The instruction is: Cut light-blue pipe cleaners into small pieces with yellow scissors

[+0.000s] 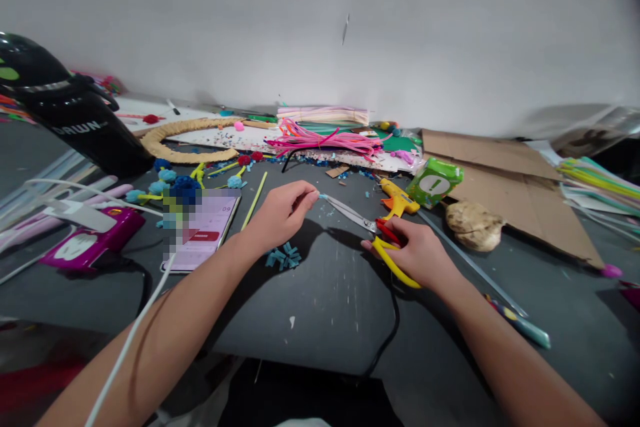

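My left hand is closed in a pinch on a short blue pipe cleaner piece at its fingertips. My right hand grips yellow-and-red handled scissors, whose blade tips meet the blue piece. A small pile of cut blue bits lies on the dark table under my left hand.
A phone lies left of my left hand, with a magenta device and a black bottle further left. A yellow glue gun, green pack, cardboard, pink pipe cleaners and a woven ring lie behind.
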Demonstrator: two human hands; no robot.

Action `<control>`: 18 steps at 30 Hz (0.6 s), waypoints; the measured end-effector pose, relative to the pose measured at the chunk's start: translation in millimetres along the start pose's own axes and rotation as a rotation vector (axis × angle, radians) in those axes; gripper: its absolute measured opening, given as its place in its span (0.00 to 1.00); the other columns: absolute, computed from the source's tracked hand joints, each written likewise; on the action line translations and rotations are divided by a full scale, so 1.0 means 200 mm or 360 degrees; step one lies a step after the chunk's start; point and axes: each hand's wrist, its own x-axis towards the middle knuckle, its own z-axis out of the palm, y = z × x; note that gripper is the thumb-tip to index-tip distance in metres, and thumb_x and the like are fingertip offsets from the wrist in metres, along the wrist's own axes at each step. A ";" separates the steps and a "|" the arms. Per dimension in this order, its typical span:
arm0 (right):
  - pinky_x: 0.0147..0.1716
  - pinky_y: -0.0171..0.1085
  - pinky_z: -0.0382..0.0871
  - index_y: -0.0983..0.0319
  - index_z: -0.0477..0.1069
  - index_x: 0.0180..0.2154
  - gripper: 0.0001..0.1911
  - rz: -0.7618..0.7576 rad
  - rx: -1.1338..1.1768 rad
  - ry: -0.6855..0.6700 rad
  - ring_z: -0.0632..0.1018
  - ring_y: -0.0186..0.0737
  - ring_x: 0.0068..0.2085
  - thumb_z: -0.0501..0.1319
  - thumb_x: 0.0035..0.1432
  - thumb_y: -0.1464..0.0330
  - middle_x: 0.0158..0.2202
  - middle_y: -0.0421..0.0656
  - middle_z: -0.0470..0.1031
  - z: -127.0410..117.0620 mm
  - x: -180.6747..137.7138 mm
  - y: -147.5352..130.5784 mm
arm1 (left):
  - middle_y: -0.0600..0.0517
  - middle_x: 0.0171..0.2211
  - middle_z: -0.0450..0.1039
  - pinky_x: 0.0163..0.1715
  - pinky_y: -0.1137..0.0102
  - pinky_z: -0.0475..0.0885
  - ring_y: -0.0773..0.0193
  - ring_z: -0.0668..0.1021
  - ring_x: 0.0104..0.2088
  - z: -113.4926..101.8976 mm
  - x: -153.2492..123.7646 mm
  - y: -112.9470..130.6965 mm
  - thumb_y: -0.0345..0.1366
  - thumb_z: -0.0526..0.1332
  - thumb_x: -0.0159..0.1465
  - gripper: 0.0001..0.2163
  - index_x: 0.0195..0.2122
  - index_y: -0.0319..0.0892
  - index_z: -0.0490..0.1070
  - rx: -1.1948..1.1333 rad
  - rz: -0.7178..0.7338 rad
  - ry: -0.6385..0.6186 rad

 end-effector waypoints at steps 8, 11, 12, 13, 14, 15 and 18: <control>0.24 0.34 0.55 0.59 0.64 0.24 0.24 -0.0013 -0.0018 0.0006 0.65 0.35 0.24 0.62 0.50 0.45 0.21 0.38 0.66 0.00 0.00 0.00 | 0.53 0.27 0.70 0.30 0.72 0.63 0.67 0.70 0.28 0.00 0.00 0.00 0.39 0.52 0.70 0.11 0.35 0.40 0.69 0.0009 0.0016 0.0005; 0.24 0.34 0.55 0.59 0.63 0.24 0.23 -0.0002 -0.0012 -0.0003 0.65 0.35 0.25 0.63 0.49 0.46 0.21 0.38 0.66 0.00 0.00 0.00 | 0.54 0.27 0.70 0.30 0.72 0.63 0.68 0.70 0.28 0.00 0.00 0.00 0.39 0.52 0.70 0.11 0.35 0.40 0.69 0.0029 0.0010 0.0003; 0.24 0.34 0.56 0.59 0.63 0.25 0.23 -0.0003 -0.0008 -0.0006 0.65 0.35 0.25 0.63 0.49 0.46 0.21 0.38 0.66 0.00 0.00 0.01 | 0.54 0.28 0.70 0.30 0.72 0.63 0.68 0.70 0.28 0.00 0.00 0.00 0.39 0.52 0.70 0.11 0.35 0.40 0.69 0.0036 0.0008 0.0002; 0.24 0.34 0.56 0.59 0.63 0.25 0.23 -0.0006 -0.0003 -0.0009 0.65 0.35 0.25 0.63 0.49 0.46 0.21 0.38 0.66 0.00 0.00 0.01 | 0.54 0.28 0.70 0.30 0.72 0.62 0.68 0.70 0.28 0.00 0.00 0.00 0.39 0.52 0.70 0.11 0.35 0.40 0.69 0.0042 0.0007 0.0001; 0.24 0.34 0.56 0.59 0.63 0.25 0.23 -0.0009 0.0002 -0.0011 0.65 0.35 0.25 0.63 0.50 0.46 0.21 0.38 0.66 0.00 0.00 0.01 | 0.54 0.27 0.70 0.29 0.71 0.62 0.68 0.70 0.28 0.00 0.00 0.00 0.39 0.52 0.70 0.11 0.36 0.40 0.69 0.0047 0.0009 0.0001; 0.24 0.34 0.56 0.59 0.63 0.25 0.23 -0.0012 0.0006 -0.0012 0.65 0.35 0.25 0.62 0.50 0.46 0.21 0.38 0.66 0.00 0.00 0.01 | 0.54 0.27 0.70 0.29 0.71 0.62 0.67 0.70 0.28 0.00 0.00 0.00 0.39 0.52 0.70 0.11 0.36 0.40 0.69 0.0052 0.0012 0.0004; 0.23 0.34 0.55 0.59 0.63 0.24 0.24 -0.0007 0.0009 -0.0014 0.64 0.35 0.24 0.62 0.50 0.45 0.21 0.38 0.66 0.00 0.00 0.01 | 0.53 0.28 0.71 0.29 0.71 0.62 0.67 0.70 0.28 0.00 0.00 0.00 0.39 0.52 0.70 0.12 0.36 0.40 0.69 0.0051 0.0016 0.0012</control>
